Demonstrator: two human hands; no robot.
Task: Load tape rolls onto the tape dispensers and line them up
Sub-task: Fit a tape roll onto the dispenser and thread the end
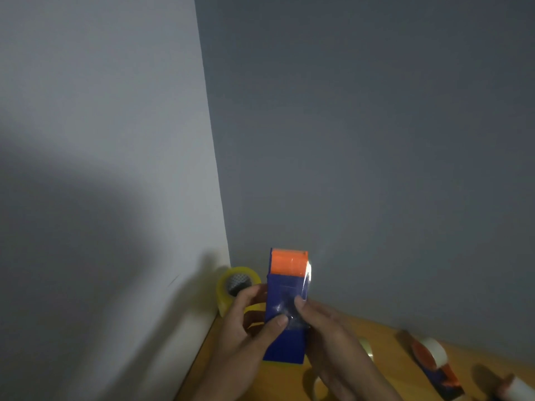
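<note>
Both hands hold one blue tape dispenser (285,316) with an orange front piece, raised above the wooden table (388,342). The left hand (249,328) grips its left side, the thumb pressed on the blue face and the fingers curled round the edge. The right hand (327,328) grips the right side, its thumb on the same face just beside the left thumb — a strip of clear film glints along the edge above it. Just beyond the left hand's fingers a yellowish tape roll (236,285) shows, by the wall corner (220,198); whether it sits on the dispenser cannot be told. Right of the right hand, well apart, a second dispenser (434,363) lies on the table with a pale roll on it. Near the right wrist two clear rolls (366,347) lie blurred.
</note>
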